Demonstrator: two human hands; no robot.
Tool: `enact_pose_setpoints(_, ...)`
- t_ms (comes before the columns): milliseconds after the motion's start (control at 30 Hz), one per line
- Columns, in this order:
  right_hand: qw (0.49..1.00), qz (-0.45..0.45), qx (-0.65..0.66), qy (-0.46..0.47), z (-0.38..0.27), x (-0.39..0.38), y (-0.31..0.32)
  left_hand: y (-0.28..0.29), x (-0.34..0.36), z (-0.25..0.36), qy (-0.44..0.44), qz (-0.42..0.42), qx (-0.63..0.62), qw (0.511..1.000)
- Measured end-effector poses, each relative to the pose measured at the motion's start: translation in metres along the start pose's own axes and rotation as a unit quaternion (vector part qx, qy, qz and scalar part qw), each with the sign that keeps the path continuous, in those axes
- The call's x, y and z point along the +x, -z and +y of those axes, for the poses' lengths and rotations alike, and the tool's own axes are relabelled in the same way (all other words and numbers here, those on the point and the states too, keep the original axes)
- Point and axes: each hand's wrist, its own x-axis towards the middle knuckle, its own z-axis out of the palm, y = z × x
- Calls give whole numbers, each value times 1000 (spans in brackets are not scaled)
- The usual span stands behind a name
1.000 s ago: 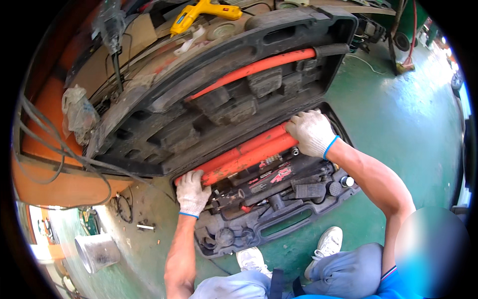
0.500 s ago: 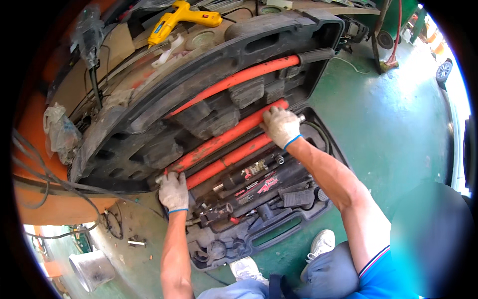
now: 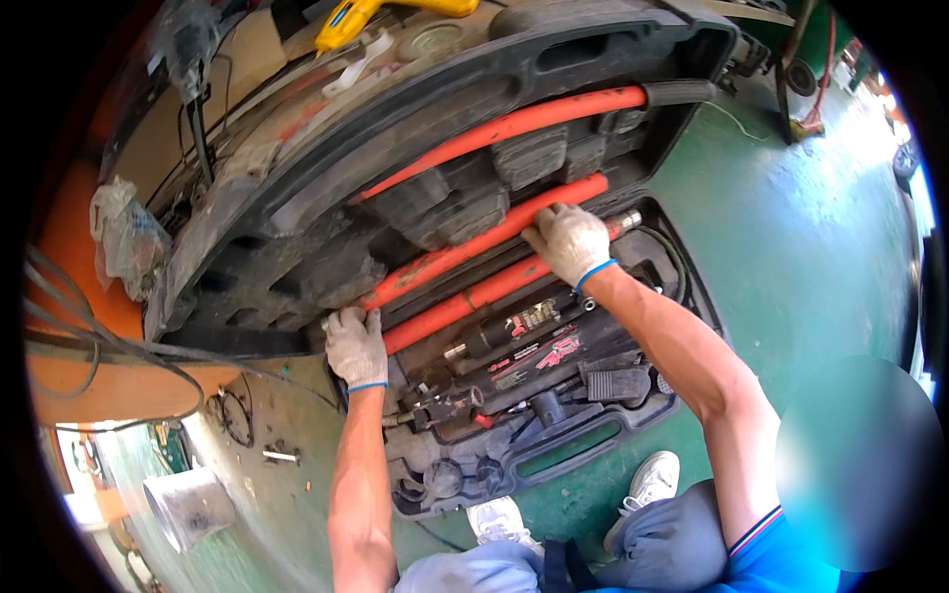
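A black moulded tool case [image 3: 583,450] lies opened on the floor before me, its lid [image 3: 494,84] tipped back. Along the hinge line runs a long red tube [image 3: 465,252] with worn paint. My right hand [image 3: 571,242], in a whitish work glove, has its fingers curled over that tube near its right end. At the left end, my left hand [image 3: 356,348], gloved too, is closed round the tube, covering its tip. A second red tube [image 3: 504,287], with a metal right end, lies just nearer to me. Black cylinders [image 3: 534,361] and a ribbed black block [image 3: 618,383] sit in the tray.
Another red tube [image 3: 514,124] rests in the lid. Behind stands a cluttered bench with a yellow glue gun [image 3: 361,20]. Cables [image 3: 89,306] hang at left, above a metal bucket [image 3: 190,509]. Green floor [image 3: 761,237] extends at right. My shoes are against the case's near side.
The view has shifted, so the case appears farther right and higher. My right hand sits a little farther in from the tube's right end. The left end's metal tip is now covered.
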Motion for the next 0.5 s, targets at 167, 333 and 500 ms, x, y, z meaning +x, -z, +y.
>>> enact_pose_setpoints(167,998,-24,46,-33,-7,1,-6,23,4,11,123,-103,-41,986)
enact_pose_setpoints(333,997,-62,24,44,-37,12,-9,9,3,-19,136,-122,-181,966)
enact_pose_setpoints(500,993,-89,14,81,-33,33,5,-9,12,-33,110,-137,-216,961)
